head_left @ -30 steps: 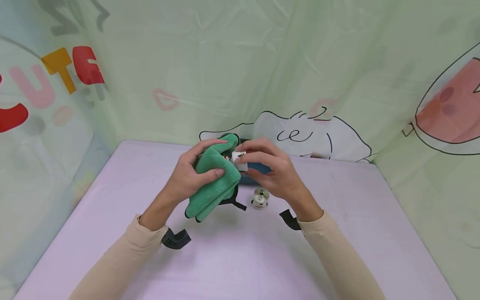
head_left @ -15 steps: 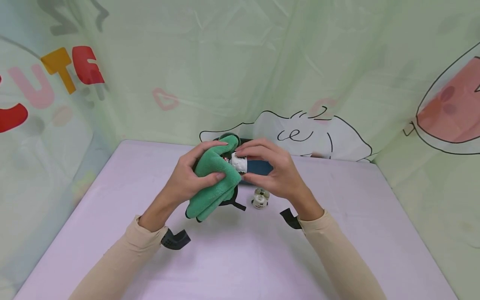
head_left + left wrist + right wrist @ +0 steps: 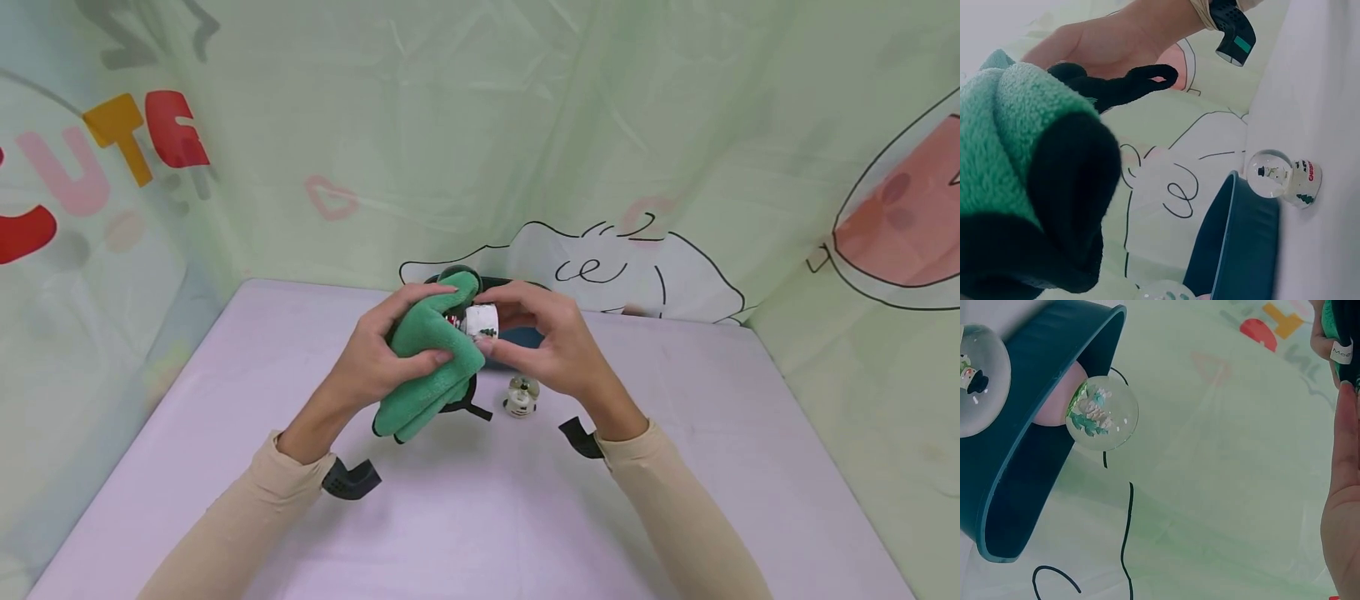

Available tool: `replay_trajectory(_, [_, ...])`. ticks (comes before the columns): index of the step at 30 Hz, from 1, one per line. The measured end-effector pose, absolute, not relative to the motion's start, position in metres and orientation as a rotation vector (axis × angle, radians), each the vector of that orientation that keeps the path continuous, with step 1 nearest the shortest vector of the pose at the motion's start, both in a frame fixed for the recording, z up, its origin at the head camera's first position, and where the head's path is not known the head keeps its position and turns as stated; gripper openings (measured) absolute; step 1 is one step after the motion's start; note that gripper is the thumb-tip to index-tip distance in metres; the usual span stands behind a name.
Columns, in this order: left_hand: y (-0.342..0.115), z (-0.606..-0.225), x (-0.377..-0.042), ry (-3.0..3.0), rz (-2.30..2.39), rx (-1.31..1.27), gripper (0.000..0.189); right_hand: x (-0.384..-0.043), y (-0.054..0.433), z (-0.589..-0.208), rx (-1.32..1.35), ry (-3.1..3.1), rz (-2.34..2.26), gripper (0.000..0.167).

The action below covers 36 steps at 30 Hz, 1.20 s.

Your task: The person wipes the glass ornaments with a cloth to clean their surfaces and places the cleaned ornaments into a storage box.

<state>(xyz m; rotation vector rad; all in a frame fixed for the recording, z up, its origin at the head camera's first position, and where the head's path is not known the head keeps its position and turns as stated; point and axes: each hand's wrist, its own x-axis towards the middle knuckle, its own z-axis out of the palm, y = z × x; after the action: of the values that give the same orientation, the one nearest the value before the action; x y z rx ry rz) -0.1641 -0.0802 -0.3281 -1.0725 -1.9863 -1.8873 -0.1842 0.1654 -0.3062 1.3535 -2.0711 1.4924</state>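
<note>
My left hand grips a folded green cloth with black edging. The cloth wraps round the end of a snow globe, hiding its ball; the white base with a small green tree sticks out to the right. My right hand holds that base between thumb and fingers. In the left wrist view the cloth fills the left side, with a black loop hanging out and my right hand behind it. In the right wrist view, my right hand touches the cloth's tagged edge.
Just below my hands a snowman snow globe stands on the lilac-covered table. Behind them is a dark blue bin. A pink-based snow globe pokes out of the bin in the right wrist view. Printed curtains hang round the table.
The base of the snow globe has turned, bringing its green tree into view. My right fingers have shifted round it. The left hand and cloth stay nearly in place.
</note>
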Motion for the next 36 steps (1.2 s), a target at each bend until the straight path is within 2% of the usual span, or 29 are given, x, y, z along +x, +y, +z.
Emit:
replay_trajectory(7, [-0.0808, -0.3295, -0.1651, -1.957, -1.855, -1.127, 0.06, -0.1831, 0.166, -0.306, 1.311, -2.145, 1.558, 0.028])
replay_trajectory(14, [-0.0824, -0.3281, -0.1664, -1.963, -1.829, -1.099, 0.061, -0.1845, 0.1676, -0.305, 1.295, -2.23, 1.676, 0.026])
replay_trajectory(24, [-0.0843, -0.3263, -0.1671, -1.94, -1.816, -1.061, 0.062, -0.1844, 0.1678, -0.3085, 1.303, -2.274, 1.681, 0.036])
replay_trajectory(36, [-0.0843, -0.3272, -0.1653, -2.027, -1.862, -0.941, 0.06, -0.1845, 0.1616, -0.3078, 1.377, -2.066, 1.216, 0.051])
